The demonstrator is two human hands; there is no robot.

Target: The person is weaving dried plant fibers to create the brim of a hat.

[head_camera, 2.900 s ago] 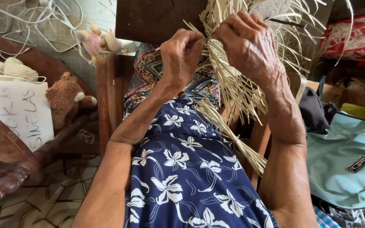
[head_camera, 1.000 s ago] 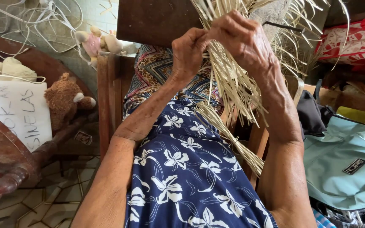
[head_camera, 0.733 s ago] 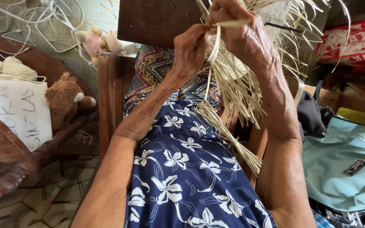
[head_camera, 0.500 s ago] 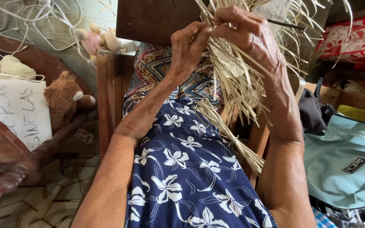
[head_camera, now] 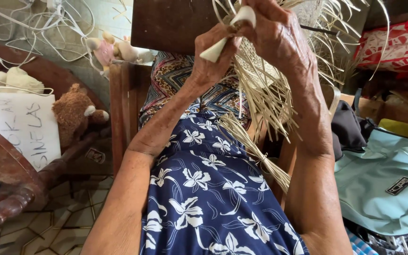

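My left hand (head_camera: 212, 59) and my right hand (head_camera: 279, 38) are raised in front of me, both pinching pale straw strips of a half-woven piece (head_camera: 260, 71). Between the two hands a wide cream strip (head_camera: 227, 33) is bent over in a loop, and the left fingers grip its lower end. Loose strips fan out and hang below the hands. A tied bundle of straw (head_camera: 256, 153) lies across my lap, on the blue flowered dress (head_camera: 204, 198).
A dark wooden board (head_camera: 171, 23) stands behind the hands. A brown teddy bear (head_camera: 74, 111), a white handwritten sign (head_camera: 22, 125) and white cords are at the left. A light blue bag (head_camera: 388, 182) and a red patterned bag (head_camera: 397, 42) sit at the right.
Both hands have risen slightly, and a wide strip has been pulled up and folded into a loop between them. The bundle on my lap has not moved.
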